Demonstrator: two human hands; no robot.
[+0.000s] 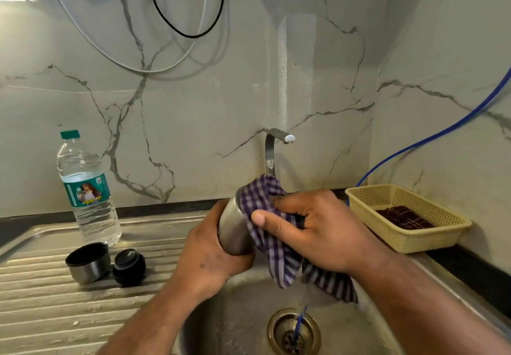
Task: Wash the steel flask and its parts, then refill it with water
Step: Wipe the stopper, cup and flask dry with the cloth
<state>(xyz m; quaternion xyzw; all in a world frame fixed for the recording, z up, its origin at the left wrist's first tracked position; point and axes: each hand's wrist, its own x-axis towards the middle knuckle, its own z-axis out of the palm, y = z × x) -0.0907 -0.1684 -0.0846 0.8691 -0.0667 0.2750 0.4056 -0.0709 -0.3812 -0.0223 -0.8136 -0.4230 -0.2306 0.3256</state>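
Over the sink bowl (237, 324), my left hand (206, 252) grips the lower end of the steel flask (231, 226), which tilts away from me. My right hand (307, 226) presses a purple checked cloth (276, 247) against the flask's upper part; the cloth covers the mouth and hangs down into the sink. On the ribbed drainboard (55, 313) to the left stand the flask's steel cup lid (88, 262), open end up, and its black stopper (129, 266) beside it.
A plastic water bottle (87, 191) with a green cap stands at the back of the drainboard. The tap (275, 144) rises behind the flask, no water running. A yellow basket (406, 216) with a dark cloth sits right. A blue tube (300, 324) enters the drain.
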